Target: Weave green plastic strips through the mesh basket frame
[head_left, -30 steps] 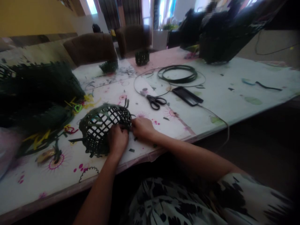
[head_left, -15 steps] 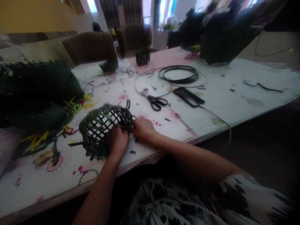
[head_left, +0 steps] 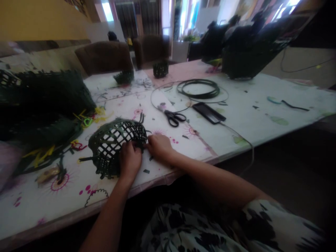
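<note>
A woven basket of dark green strips lies tipped on the table, its open lattice showing the white cloth through it. My left hand is closed on the basket's near right side, with the fingertips tucked inside the weave. Right beside it, my right hand is closed in a pinch at the basket's right edge. Whatever lies between its fingers is too dark and small to make out. Loose strip ends stick out from the basket's left and top.
Beyond my hands lie black-handled scissors, a phone on a cable and a coil of green strip. Larger dark green basketwork stands at left, another big basket at back right. Strip scraps dot the cloth. People sit far back.
The view has tilted up slightly, so everything sits a little lower. Both hands stay at the basket's right side, with only a slight shift of the right hand.
</note>
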Tool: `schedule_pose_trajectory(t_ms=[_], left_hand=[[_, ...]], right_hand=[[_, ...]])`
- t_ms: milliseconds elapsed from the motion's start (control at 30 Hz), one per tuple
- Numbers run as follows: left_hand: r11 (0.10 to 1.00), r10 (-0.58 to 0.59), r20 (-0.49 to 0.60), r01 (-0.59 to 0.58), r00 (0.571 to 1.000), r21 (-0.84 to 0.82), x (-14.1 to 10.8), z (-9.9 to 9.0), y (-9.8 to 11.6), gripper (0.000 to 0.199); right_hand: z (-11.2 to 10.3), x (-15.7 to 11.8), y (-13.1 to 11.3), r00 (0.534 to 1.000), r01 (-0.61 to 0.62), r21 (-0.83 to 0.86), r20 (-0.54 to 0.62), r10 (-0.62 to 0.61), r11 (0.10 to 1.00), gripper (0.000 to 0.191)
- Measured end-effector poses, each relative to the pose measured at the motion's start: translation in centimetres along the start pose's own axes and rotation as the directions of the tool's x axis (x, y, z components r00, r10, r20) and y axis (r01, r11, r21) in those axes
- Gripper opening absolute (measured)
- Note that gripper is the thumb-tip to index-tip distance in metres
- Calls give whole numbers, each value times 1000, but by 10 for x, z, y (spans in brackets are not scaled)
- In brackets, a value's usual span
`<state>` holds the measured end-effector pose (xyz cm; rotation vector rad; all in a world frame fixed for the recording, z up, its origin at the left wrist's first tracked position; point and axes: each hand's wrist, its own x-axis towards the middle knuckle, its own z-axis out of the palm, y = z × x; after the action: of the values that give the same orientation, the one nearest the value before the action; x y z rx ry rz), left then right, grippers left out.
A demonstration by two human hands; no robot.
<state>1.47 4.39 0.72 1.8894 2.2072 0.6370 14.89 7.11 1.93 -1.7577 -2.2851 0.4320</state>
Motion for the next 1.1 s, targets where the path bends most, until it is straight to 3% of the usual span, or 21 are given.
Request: schedule_pose_trajectory(t_ms=[233,467,667,967,1100], left_hand=[[1000,4,35,-4,999,6,3,-1,0,35],[993,-120,150,121,981,3,19,-1,-1,30],[987,-160,152,161,975,7,21,-1,-1,31],[993,-115,138,113,984,21,17,2,-1,31],[994,-112,135,112,984,5,15,0,-1,32]], right_hand=[[-1,-1,0,1000,3,7,-10,-3,1000,30],[-5,0,-1,1000,8,3,26,-8,1000,30],[-7,5,0,999,15,-6,53,-15,1000,32],[-1,7,-12,997,22,-16,70,-21,1000,28],[0,8,-5,999,35,5,39,-35,999,31]])
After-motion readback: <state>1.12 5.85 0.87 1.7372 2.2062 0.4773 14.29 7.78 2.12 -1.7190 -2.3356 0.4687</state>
